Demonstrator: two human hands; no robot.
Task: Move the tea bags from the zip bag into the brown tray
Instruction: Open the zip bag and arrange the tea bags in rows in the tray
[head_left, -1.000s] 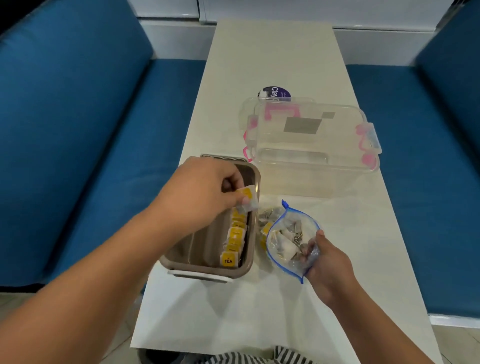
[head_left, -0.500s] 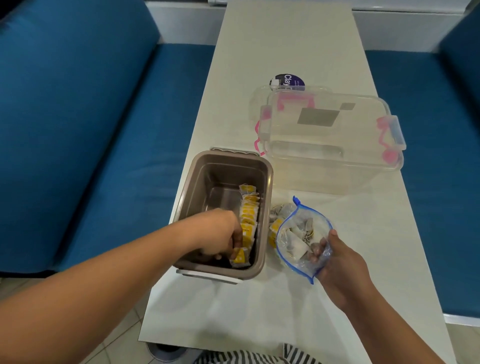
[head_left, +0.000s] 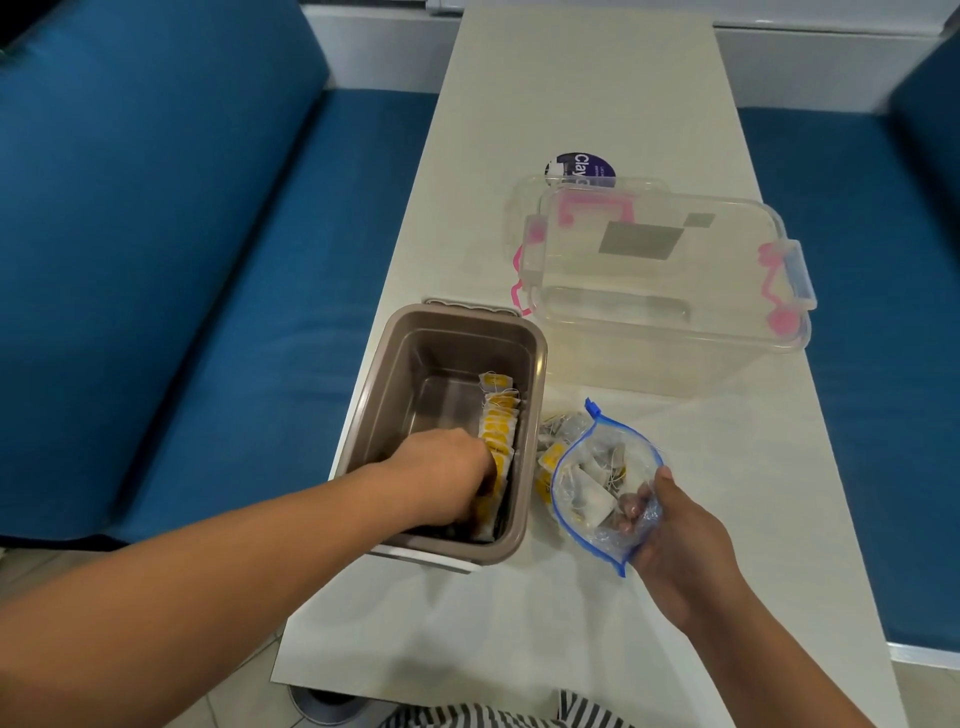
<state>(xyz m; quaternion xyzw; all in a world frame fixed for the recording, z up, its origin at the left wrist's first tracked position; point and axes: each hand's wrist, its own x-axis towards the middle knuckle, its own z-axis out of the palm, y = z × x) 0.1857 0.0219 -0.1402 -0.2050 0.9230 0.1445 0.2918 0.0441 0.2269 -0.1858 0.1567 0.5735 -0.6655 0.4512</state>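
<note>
Head view: on a white desk (head_left: 571, 104), the left hand (head_left: 441, 475) reaches into the brown tray (head_left: 537, 415), its fingers curled among a row of yellow tea bags (head_left: 498, 421); whether they grip one cannot be told. The right hand (head_left: 680, 551) fingers pinch the open zip bag (head_left: 602, 488) beside the tray, tea bags inside.

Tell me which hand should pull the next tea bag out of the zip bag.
Left. The right hand grips the zip bag from below, holding its mouth open toward the brown tray. The left hand is down in the tray at the row of tea bags, just beside the bag.
</note>
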